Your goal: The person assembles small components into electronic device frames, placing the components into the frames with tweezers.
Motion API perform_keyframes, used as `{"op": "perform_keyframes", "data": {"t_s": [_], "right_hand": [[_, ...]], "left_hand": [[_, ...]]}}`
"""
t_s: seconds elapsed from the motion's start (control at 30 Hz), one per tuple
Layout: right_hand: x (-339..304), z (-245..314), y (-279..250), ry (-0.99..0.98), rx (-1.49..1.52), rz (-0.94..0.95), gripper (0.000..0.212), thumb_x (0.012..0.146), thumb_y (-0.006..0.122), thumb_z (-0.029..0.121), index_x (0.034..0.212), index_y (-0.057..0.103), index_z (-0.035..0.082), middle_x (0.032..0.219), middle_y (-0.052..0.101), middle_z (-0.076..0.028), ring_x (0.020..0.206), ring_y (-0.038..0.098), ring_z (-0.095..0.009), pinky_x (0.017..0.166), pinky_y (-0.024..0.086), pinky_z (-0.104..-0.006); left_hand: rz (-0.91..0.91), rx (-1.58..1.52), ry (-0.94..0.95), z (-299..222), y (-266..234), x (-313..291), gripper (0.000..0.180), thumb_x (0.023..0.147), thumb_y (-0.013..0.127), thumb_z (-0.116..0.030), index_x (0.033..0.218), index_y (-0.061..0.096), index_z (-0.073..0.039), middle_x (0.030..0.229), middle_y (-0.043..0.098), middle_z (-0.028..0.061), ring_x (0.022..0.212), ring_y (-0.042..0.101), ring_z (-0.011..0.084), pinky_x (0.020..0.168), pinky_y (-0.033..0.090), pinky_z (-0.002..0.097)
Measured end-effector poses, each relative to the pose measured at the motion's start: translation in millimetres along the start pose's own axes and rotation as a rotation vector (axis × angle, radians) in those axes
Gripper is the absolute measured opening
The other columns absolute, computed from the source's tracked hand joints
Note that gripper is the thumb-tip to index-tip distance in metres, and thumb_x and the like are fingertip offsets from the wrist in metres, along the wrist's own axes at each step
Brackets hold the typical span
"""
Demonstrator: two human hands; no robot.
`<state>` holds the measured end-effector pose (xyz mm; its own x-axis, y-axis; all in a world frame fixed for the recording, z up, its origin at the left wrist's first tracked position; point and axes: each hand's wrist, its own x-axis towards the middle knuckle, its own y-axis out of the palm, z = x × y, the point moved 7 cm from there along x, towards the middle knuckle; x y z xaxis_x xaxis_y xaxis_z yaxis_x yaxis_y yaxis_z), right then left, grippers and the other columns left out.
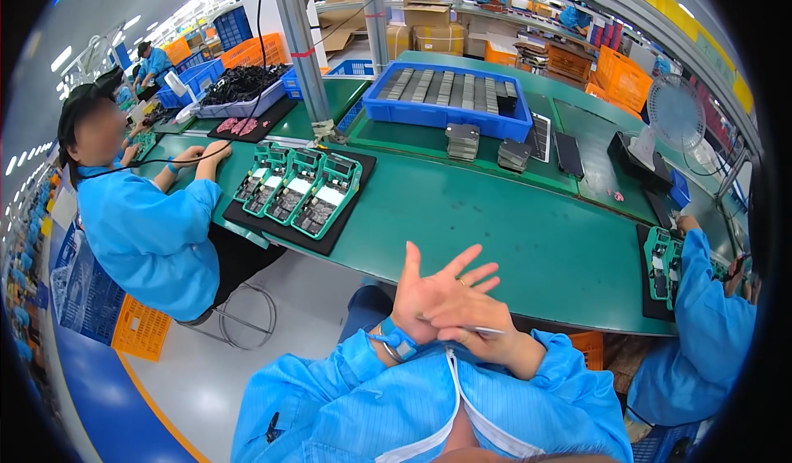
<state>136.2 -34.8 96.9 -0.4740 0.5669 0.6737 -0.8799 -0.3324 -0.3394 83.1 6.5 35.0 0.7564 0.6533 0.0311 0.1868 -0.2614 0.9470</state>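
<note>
Well, your left hand (415,300) spreads open, your right hand (478,309) grips a slim tool (485,330). Green tabletop (462,224) stretches beyond its near edge.

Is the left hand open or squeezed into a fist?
Open. The left hand has its fingers spread, though the right hand, holding a slim tool, hides part of it.

I am wearing a bright blue jacket (346,413) that is showing fine lines and a small dark mark (273,427). Its white zip (454,385) is spreading open at the neck. A blue strap (399,342) and silvery bangle (383,339) are circling my left wrist; a ring (464,282) is banding one finger.
</note>
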Motion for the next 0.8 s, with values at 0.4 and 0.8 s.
{"op": "perform_keyframes", "data": {"t_s": [0.4, 0.8], "right_hand": [[-4, -5, -2, -0.05, -0.138, -0.04, 0.021, 0.077, 0.071, 0.011, 0.096, 0.067, 0.003, 0.103, 0.068, -0.009, 0.097, 0.06, -0.03, 0.089, 0.045, -0.0415], [10, -16, 1, -0.117, -0.137, -0.12, 0.021, 0.079, 0.069, 0.009, 0.097, 0.065, 0.001, 0.103, 0.067, -0.015, 0.107, 0.061, -0.034, 0.101, 0.038, -0.0512]], "left_hand": [[0.107, -0.068, -0.001, -1, 7, 2, 0.104, 0.077, 0.016, -0.086, 0.151, 0.014, -0.013, 0.153, 0.015, 0.0211, 0.142, 0.014, 0.0354, 0.112, 0.021, 0.0539], [0.084, -0.037, 0.103, -15, 2, 11, 0.103, 0.078, 0.015, -0.086, 0.151, 0.013, -0.013, 0.152, 0.019, 0.023, 0.14, 0.021, 0.0364, 0.113, 0.02, 0.0526]]}}
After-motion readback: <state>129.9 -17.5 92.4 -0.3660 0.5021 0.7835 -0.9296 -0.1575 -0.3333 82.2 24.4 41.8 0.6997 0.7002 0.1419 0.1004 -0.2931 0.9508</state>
